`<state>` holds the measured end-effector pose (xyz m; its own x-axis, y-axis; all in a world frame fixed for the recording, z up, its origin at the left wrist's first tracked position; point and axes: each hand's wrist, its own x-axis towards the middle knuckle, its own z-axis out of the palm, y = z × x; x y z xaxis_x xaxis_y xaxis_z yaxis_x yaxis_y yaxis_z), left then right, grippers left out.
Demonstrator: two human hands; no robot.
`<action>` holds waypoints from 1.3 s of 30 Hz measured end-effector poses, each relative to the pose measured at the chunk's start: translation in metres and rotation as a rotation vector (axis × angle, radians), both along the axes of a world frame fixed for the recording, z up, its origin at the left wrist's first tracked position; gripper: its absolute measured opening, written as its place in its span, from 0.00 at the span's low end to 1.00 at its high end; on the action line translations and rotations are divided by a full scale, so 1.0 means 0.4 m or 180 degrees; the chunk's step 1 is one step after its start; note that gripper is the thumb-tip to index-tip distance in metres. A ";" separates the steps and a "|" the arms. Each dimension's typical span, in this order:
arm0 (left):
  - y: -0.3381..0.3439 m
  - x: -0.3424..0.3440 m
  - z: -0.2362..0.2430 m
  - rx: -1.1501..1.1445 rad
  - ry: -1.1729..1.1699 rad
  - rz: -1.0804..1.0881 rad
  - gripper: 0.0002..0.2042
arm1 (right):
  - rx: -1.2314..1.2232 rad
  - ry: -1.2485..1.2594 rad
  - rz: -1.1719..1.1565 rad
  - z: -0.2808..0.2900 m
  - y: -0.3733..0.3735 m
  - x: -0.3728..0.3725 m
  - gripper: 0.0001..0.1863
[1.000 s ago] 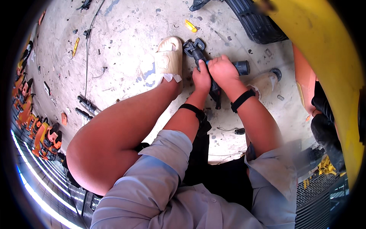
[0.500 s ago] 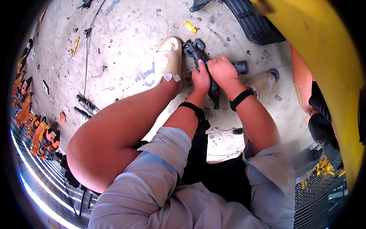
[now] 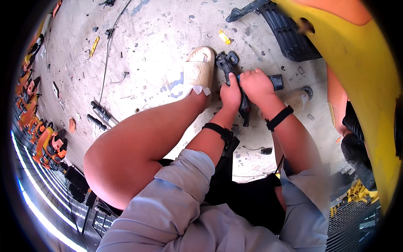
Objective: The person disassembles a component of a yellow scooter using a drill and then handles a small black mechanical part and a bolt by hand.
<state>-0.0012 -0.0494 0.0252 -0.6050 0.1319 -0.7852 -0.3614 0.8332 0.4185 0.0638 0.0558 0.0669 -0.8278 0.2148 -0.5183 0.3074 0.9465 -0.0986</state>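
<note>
A long dark part (image 3: 227,63) with a forked, two-lobed far end lies slantwise over the floor, just right of my left sandal (image 3: 199,72). My left hand (image 3: 230,94) is closed around its middle, thumb along the top. My right hand (image 3: 256,87) is wrapped round a black cylindrical tool (image 3: 276,82) with a bit of blue at its inner end, meeting the part from the right. The tool's thick end sticks out past my fist; my fingers hide the rest, including where it touches the part.
A yellow-handled tool (image 3: 224,37) lies beyond the part. Two black-handled tools (image 3: 100,110) and a dark cable (image 3: 107,54) are on the left. A large yellow panel (image 3: 357,54) and a black ribbed piece (image 3: 289,35) close in the right side. Orange machines (image 3: 48,145) line the far left.
The whole view has shifted, so things sit slightly lower and further right. Both hands keep their grip on the part and the tool.
</note>
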 end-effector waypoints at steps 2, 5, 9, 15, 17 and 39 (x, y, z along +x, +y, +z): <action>0.005 0.004 0.006 -0.0057 -0.0098 0.0003 0.40 | 0.0106 0.0052 0.0020 0.004 0.007 0.011 0.07; 0.013 -0.013 0.017 -0.0203 0.0005 -0.0134 0.41 | -0.0109 -0.0191 -0.0053 0.014 0.010 0.003 0.10; 0.019 -0.036 0.031 -0.0373 0.0067 -0.0382 0.40 | -0.0317 -0.0255 -0.0198 0.031 0.004 -0.012 0.14; 0.036 -0.053 0.043 -0.0573 0.0033 -0.0751 0.39 | -0.0520 -0.0263 -0.0421 0.046 0.012 -0.001 0.17; 0.039 -0.045 0.049 -0.0611 -0.0008 -0.0746 0.39 | -0.0634 -0.0282 -0.0427 0.048 0.020 0.008 0.17; -0.004 -0.012 -0.031 -0.0129 0.0219 -0.0333 0.40 | 0.0444 0.0355 -0.0205 -0.067 -0.054 0.032 0.06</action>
